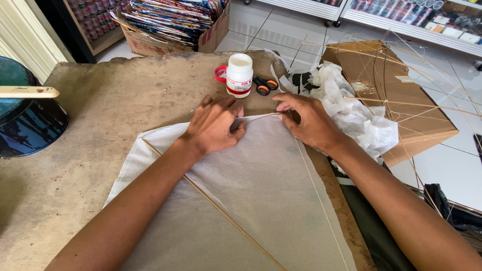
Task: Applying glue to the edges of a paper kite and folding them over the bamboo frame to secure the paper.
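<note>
A thin white paper kite sheet (261, 190) lies flat on the worn brown table (100, 110), with a slim bamboo stick (211, 203) running diagonally under it. My left hand (213, 125) presses down on the sheet's far edge, fingers curled on the paper. My right hand (306, 120) pinches the same edge just to the right, near the far corner where a stick tip shows. Just beyond my hands stand a white glue bottle (239, 74) with its red cap (220, 73) off beside it and orange-handled scissors (265, 85).
Crumpled white paper (351, 113) and thin bamboo strips (401, 103) lie on a cardboard box (401, 95) at right. A dark round container (25, 125) with a wooden stick (27, 92) across it sits at left. A carton of colourful printed sheets (170, 22) stands beyond the table.
</note>
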